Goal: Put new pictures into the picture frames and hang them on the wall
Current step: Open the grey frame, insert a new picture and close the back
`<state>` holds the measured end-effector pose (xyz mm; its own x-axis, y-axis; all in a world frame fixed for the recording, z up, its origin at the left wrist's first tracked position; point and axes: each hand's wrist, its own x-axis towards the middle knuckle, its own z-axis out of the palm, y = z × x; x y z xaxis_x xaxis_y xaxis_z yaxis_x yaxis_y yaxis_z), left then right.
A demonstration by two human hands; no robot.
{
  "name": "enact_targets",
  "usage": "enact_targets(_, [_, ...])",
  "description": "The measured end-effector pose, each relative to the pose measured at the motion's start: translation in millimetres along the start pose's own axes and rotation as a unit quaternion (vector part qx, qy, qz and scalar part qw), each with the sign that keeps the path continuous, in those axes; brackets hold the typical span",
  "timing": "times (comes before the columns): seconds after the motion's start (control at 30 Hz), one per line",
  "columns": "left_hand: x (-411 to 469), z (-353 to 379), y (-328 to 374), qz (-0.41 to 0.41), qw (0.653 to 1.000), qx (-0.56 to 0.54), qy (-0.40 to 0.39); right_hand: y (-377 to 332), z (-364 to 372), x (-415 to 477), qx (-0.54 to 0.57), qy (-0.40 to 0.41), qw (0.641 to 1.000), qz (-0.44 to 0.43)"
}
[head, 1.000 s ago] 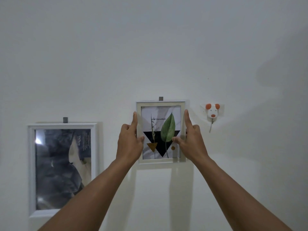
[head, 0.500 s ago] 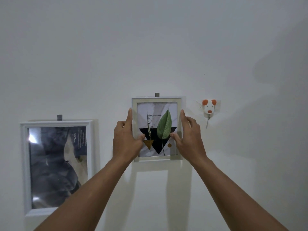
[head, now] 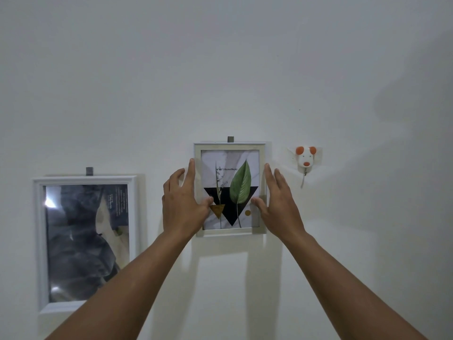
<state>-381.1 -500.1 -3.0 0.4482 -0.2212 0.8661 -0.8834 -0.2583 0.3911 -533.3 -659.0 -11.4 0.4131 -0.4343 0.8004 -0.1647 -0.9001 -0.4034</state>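
White wall with small frame, large frame, mouse-faced hook

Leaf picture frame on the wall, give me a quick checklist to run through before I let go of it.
1. Caught on the grey hanger tab: cannot tell; the tab only shows above the leaf frame.
2. Top edge level: ok.
3. The leaf print sits straight inside: ok.
4. Hands off the glass: not ok; the left hand and right hand have their thumbs on the front.
5. Gap to the dog hook: ok.
6. Gap to the large frame: ok.
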Motion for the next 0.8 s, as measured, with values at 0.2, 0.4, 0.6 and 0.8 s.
enact_targets(0.2, [0.9, -1.0, 1.0, -0.004, 1.000, 0.005, -0.008, 0.0, -1.4, 0.1, 0.003, 0.002, 1.000, 0.003])
enact_targets(0.4, [1.4, -1.1, 1.4, -0.008, 1.000, 0.005, -0.012, -1.8, -4.6, -3.0, 0.002, 0.004, 1.000, 0.002])
enact_targets(0.6, [-4.9, -8.9, 5.8, -0.011, 1.000, -0.004, -0.018, -3.6, -10.1, -7.8, -0.006, 0.004, 1.000, 0.003])
enact_targets(0.8, [-41.0, -28.2, 7.3, -0.004, 1.000, -0.026, 0.000, -12.5, -21.6, -48.3, -0.015, -0.007, 1.000, 0.001])
